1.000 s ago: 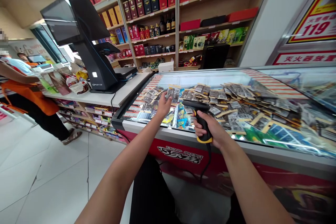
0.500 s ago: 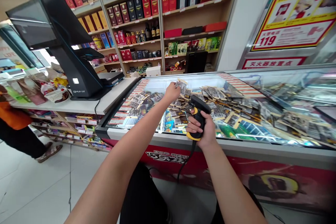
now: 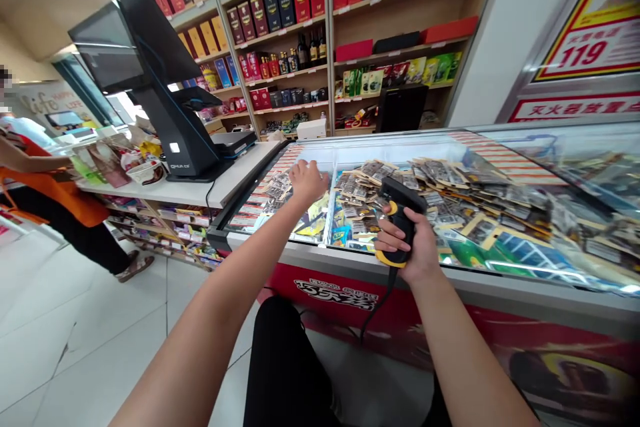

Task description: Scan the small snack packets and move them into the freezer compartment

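My right hand (image 3: 417, 255) grips a black barcode scanner (image 3: 401, 203) with a yellow base, its cable hanging down in front of the red chest front. The scanner head points left over a spread of several small dark packets (image 3: 440, 180) on the glass-topped freezer chest (image 3: 350, 267). My left hand (image 3: 307, 181) reaches forward, palm down with fingers apart, over the packets (image 3: 275, 185) at the chest's left end. Whether it touches one I cannot tell.
A black checkout terminal (image 3: 165, 100) stands on the white counter (image 3: 230, 183) left of the chest. A person in an orange apron (image 3: 55, 197) stands at far left. Shelves of boxes and bottles (image 3: 300, 20) line the back wall. White floor tiles lie below left.
My left hand held a packet up near the scanner, moved it farther back, then came down and left onto the packets. The scanner tilted upward slightly in my right hand.
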`<move>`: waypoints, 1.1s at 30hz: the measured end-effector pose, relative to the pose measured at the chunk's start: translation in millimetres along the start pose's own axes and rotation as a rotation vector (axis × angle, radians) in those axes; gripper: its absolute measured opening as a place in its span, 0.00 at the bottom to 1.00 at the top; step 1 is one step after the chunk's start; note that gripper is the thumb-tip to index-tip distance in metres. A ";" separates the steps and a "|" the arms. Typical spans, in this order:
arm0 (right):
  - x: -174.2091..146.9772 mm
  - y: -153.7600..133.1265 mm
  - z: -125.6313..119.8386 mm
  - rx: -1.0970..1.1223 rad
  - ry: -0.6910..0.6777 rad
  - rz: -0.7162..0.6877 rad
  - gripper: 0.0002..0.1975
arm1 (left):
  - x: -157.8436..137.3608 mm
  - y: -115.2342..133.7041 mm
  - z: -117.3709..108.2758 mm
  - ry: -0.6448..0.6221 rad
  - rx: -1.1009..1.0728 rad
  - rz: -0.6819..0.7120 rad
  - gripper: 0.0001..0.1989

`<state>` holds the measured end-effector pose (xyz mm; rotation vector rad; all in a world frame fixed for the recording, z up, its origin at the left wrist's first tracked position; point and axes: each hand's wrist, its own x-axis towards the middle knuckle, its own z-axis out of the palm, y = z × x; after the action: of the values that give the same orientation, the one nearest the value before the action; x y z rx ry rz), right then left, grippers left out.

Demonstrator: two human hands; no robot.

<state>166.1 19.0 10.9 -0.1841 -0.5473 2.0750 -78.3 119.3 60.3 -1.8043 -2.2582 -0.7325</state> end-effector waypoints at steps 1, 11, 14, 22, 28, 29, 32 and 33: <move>0.3 -0.1 0.0 0.003 0.001 0.005 0.13 | -0.4 -23.2 -3.0 -0.005 0.060 -0.030 0.24; -0.2 -1.2 -3.7 -0.031 -0.026 0.019 0.12 | -2.3 -156.1 -14.9 -0.107 -0.005 -0.398 0.36; -1.1 -1.8 -4.3 -0.040 -0.028 0.022 0.13 | 3.2 -158.0 -15.9 0.064 -0.228 -0.266 0.31; 5.5 7.1 4.8 -0.283 0.015 0.162 0.17 | 9.3 -103.9 10.6 0.096 -0.909 0.086 0.31; 11.3 17.5 12.0 -0.509 0.121 0.191 0.25 | -13.3 -73.0 48.5 0.085 -1.228 0.007 0.26; 12.1 17.3 12.5 -0.510 0.130 0.200 0.25 | -15.9 -72.5 51.0 0.100 -1.245 -0.004 0.27; 14.5 15.0 13.2 -0.505 0.149 0.264 0.23 | -19.1 -75.9 51.0 0.125 -1.253 -0.033 0.28; 15.2 14.1 13.1 -0.503 0.155 0.288 0.23 | -19.3 -77.8 49.3 0.134 -1.250 -0.046 0.29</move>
<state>142.6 21.3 17.5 -0.7475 -0.9851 2.1349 -138.6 113.6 -11.8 -1.8875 -1.7841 -2.5492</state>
